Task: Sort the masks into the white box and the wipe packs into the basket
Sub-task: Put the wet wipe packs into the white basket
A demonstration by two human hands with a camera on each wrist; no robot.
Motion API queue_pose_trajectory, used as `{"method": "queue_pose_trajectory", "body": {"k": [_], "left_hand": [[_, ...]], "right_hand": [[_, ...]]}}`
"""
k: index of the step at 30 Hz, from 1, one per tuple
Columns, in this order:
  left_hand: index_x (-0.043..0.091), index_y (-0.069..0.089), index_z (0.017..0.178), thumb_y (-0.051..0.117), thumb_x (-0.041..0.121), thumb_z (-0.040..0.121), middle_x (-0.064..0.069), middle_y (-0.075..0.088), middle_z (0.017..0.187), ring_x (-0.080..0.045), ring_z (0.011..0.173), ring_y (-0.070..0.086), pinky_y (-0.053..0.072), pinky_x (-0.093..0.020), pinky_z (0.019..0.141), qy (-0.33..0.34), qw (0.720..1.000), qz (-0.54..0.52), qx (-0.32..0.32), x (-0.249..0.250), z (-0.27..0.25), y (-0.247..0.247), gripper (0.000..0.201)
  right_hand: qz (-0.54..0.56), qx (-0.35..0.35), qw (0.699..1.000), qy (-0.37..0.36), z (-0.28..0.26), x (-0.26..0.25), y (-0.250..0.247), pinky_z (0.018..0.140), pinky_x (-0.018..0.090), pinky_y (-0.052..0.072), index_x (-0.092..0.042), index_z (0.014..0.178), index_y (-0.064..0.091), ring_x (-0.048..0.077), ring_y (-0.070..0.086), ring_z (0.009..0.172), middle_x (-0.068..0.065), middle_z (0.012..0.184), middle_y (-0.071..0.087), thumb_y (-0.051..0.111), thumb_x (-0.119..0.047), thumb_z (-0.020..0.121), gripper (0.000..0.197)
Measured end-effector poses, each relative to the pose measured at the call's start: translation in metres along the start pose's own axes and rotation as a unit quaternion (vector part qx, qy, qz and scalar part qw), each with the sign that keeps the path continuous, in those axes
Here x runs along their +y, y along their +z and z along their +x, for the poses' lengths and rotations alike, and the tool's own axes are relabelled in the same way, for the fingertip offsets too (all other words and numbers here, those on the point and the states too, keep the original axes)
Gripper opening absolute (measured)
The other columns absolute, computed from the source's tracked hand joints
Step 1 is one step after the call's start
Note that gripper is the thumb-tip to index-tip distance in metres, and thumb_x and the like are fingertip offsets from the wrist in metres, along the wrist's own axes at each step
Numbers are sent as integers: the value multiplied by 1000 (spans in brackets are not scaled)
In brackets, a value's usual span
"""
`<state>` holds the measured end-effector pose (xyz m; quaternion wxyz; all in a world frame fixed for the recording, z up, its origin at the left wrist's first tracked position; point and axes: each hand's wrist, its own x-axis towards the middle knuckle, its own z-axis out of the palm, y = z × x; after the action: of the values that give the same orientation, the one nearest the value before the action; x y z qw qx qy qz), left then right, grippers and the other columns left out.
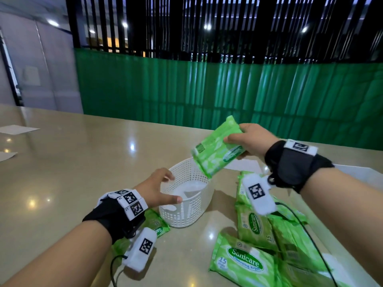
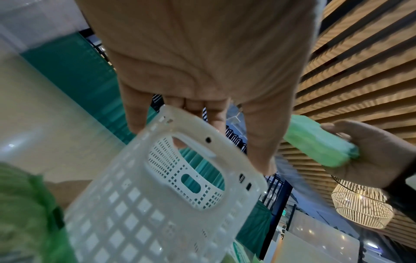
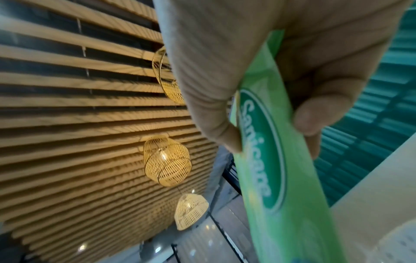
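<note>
A white perforated basket (image 1: pixel 186 212) (image 2: pixel 171 204) stands on the beige table (image 1: pixel 83 162). My left hand (image 1: pixel 174 188) (image 2: pixel 202 142) reaches over its near-left rim with fingers spread and straight, touching the rim. My right hand (image 1: pixel 234 148) (image 3: pixel 270 124) pinches one end of a green Sanicare wipe pack (image 1: pixel 217 150) (image 2: pixel 319 142) (image 3: pixel 270 160). The pack is tilted, its lower end just above the basket's opening. Several more wipe packs (image 1: pixel 248 259) lie to the right of the basket, and one pack (image 1: pixel 159 226) lies under my left wrist. I see no mask clearly.
A white box's rim (image 1: pixel 356 168) shows at the right edge behind my right forearm. White sheets (image 1: pixel 16 129) lie at the table's far left. A green fence (image 1: pixel 207 90) runs behind the far table edge. Thin black cables (image 1: pixel 306 230) trail from the wrist cameras.
</note>
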<state>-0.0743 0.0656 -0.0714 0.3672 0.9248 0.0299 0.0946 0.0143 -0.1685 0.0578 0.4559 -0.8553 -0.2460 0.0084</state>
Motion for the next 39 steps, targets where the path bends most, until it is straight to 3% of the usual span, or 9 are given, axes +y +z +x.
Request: {"method": "queue_pose_trajectory", "body": {"k": [4, 7, 10, 15, 19, 22, 26, 30, 39], "left_hand": [[29, 6, 148, 89, 40, 52, -4, 9, 154, -25, 140, 21, 28, -48, 113, -34, 997, -50, 36, -3, 1, -1, 127], [32, -10, 148, 91, 41, 49, -6, 4, 156, -26, 142, 19, 27, -46, 113, -44, 998, -40, 13, -7, 0, 6, 141], [31, -12, 147, 88, 47, 35, -8, 12, 154, -24, 140, 24, 30, -40, 112, -40, 997, -60, 8, -14, 0, 16, 151], [33, 14, 145, 90, 35, 50, -4, 18, 149, -15, 131, 30, 29, -23, 104, -10, 998, -56, 7, -21, 0, 17, 122], [43, 23, 133, 75, 60, 30, 4, 23, 141, -9, 123, 34, 32, -22, 104, -12, 998, -60, -10, -20, -2, 15, 116], [40, 14, 140, 89, 41, 43, 2, 29, 140, -14, 123, 44, 41, -31, 104, -12, 995, -98, -16, -20, -4, 9, 122], [30, 18, 145, 79, 19, 73, 1, 45, 125, -10, 100, 59, 50, -21, 80, -63, 988, -143, -19, -21, -13, -18, 95], [25, 43, 135, 66, 44, 82, 2, 57, 122, -13, 105, 57, 38, -22, 83, -162, 983, 80, -36, -30, -25, -41, 61], [33, 37, 137, 79, 61, 53, 7, 53, 131, -20, 117, 54, 47, -37, 94, -174, 903, 313, -239, -40, -30, -7, 98]], "right_hand": [[-114, -26, 993, -31, 4, 0, 53, 59, 31, 58, -9, 104, 60, 23, 66, 70, 14, 102, 68, 63, -16, 87, 18], [-184, -77, 980, -13, 2, 5, 87, 71, 33, 58, -10, 121, 56, 23, 69, 79, 10, 114, 65, 63, -26, 88, 37], [-217, -138, 966, -26, 0, 7, 116, 66, 27, 53, -13, 105, 64, 19, 69, 75, 4, 88, 68, 61, -29, 89, 23], [-205, -203, 957, -23, -6, 17, 126, 62, 20, 40, -15, 90, 68, 13, 54, 76, -3, 79, 61, 50, -32, 96, 25], [-205, -239, 949, 30, -11, 22, 113, 93, 24, 35, -16, 123, 61, 19, 55, 115, 1, 123, 63, 32, -51, 98, 52], [-224, -254, 941, 23, -15, 25, 112, 106, 32, 31, -19, 131, 56, 22, 47, 127, 2, 134, 56, 24, -60, 95, 63], [-180, -253, 950, 29, -20, 32, 112, 109, 37, 33, -21, 127, 58, 22, 49, 125, 2, 133, 57, 32, -64, 91, 63], [-187, -257, 948, 12, -20, 34, 113, 109, 39, 34, -19, 129, 56, 23, 51, 123, 2, 131, 58, 32, -64, 90, 65], [-236, -298, 924, -52, -15, 44, 114, 96, 29, 42, -20, 120, 61, 15, 57, 108, -5, 118, 64, 72, -47, 76, 53]]}}
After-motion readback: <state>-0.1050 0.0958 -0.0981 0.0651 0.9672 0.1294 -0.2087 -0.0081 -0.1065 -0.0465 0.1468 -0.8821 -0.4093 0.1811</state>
